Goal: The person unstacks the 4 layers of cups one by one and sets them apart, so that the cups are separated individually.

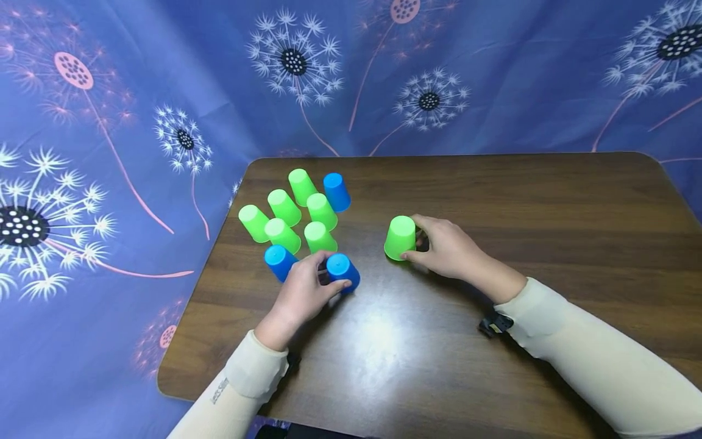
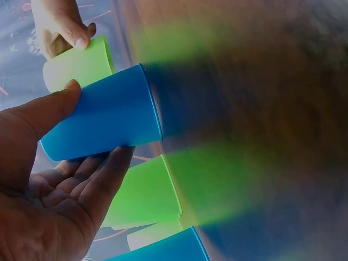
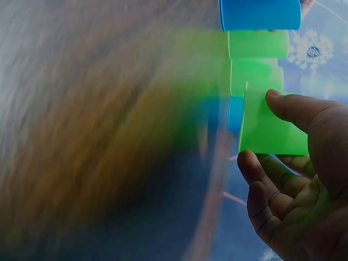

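My left hand [image 1: 303, 294] grips an upside-down blue cup [image 1: 343, 274] at the front of a cluster of cups. Thumb and fingers lie on opposite sides of that blue cup [image 2: 103, 117] in the left wrist view. To the right, my right hand [image 1: 451, 249] holds an upside-down green cup [image 1: 400, 239], apart from the cluster. In the right wrist view the thumb is on one side of this green cup [image 3: 272, 125] and the fingers on the other. Another blue cup [image 1: 280, 262] stands just left of my left hand, partly hidden by it.
Several upside-down green cups [image 1: 284, 208] stand close together at the table's left side. A blue cup [image 1: 337, 192] stands at their back right. The brown wooden table [image 1: 548, 213] stretches to the right, with a blue dandelion-patterned cloth [image 1: 493, 36] behind it.
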Demonstrator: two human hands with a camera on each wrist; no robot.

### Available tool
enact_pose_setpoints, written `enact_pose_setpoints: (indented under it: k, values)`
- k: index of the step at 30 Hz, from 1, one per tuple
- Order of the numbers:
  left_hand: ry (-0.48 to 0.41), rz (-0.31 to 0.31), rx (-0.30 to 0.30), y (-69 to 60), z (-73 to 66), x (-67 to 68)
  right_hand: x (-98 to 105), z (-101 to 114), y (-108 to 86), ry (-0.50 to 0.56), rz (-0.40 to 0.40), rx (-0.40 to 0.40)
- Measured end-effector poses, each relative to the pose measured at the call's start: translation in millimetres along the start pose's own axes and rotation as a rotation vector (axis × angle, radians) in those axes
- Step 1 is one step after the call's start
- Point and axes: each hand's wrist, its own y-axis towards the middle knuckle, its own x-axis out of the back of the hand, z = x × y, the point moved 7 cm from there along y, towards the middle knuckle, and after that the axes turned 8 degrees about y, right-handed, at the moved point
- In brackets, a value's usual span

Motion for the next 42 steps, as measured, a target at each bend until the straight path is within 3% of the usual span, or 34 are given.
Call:
enact_pose_setpoints:
  k: [20, 42]
  values:
    - [0.017, 0.01, 0.018, -0.1, 0.2, -1.3, -45.6, 19.5, 14.1, -0.044, 0.06, 0.098]
    - [0.034, 0.012, 0.012, 1.4, 0.9, -0.8, -52.1, 22.9, 18.2, -0.106, 0.067, 0.117]
